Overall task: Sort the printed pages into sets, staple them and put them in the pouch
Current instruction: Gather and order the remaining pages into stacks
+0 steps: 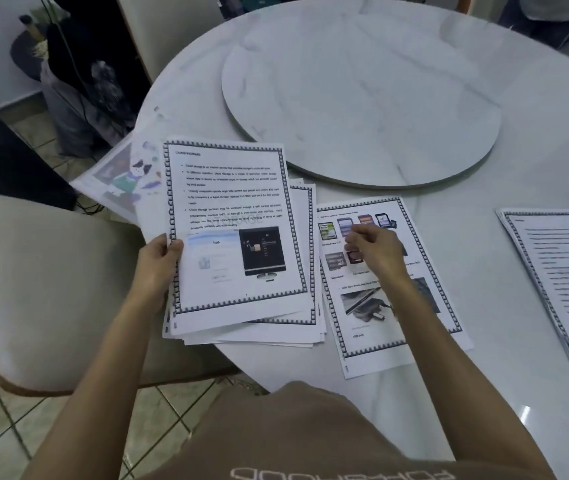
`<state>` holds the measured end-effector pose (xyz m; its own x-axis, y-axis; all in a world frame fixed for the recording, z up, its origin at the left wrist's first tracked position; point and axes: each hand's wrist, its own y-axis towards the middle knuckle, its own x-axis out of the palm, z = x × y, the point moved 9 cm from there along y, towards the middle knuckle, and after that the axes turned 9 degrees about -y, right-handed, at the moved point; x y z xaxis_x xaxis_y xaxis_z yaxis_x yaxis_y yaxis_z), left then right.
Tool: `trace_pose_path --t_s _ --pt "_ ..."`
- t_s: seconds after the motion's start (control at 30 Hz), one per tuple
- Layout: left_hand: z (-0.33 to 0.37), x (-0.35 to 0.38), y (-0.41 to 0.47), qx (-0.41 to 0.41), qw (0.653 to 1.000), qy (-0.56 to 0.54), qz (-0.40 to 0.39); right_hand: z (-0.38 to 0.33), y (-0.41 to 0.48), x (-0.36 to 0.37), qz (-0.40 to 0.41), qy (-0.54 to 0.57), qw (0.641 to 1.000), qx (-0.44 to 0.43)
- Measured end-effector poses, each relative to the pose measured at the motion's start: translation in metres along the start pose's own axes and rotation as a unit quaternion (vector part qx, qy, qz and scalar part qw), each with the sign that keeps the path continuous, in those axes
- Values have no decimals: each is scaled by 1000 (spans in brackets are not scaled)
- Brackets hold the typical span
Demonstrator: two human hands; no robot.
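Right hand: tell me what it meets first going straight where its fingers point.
Likely the right edge of the page stack, just left of the right hand; the hand's height is unclear.

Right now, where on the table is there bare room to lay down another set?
Bare strip between the memory-card page and the right stack; the table is bare toward its near rim there; the whole turntable is free too. Crowded near-left: the left hand holds the cloud-storage page over the loose pile, pouch alongside.
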<state>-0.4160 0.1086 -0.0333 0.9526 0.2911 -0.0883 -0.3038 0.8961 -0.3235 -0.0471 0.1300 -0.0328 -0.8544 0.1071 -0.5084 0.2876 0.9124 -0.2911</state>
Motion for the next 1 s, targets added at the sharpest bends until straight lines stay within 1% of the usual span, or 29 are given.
trace_pose_path --t_s 0.13,0.27,0.37,0.43,0.53,0.6,0.67,0.8,1.0 --pt "-5 7 5 9 992 122 -11 22 0 -38 51 -22 998 15" --pt "6 16 4 67 965 255 4 41 -5 -69 100 -88 991 19" --pt "14 14 4 110 952 281 45 50 -13 -83 121 -139 983 8" --pt "14 9 6 119 946 295 66 56 -16 -88 128 -162 979 0" --pt "6 3 9 82 939 326 75 63 -17 -89 129 -233 964 2" --pt "-1 2 11 46 936 343 66 66 -18 -88 125 -291 948 17" --pt "-7 1 12 17 938 341 58 68 -19 -87 123 -324 938 26" --pt "-10 3 9 -12 943 328 54 70 -19 -88 129 -329 934 53" --pt "-13 10 1 -38 953 299 41 81 -24 -99 146 -334 921 138"
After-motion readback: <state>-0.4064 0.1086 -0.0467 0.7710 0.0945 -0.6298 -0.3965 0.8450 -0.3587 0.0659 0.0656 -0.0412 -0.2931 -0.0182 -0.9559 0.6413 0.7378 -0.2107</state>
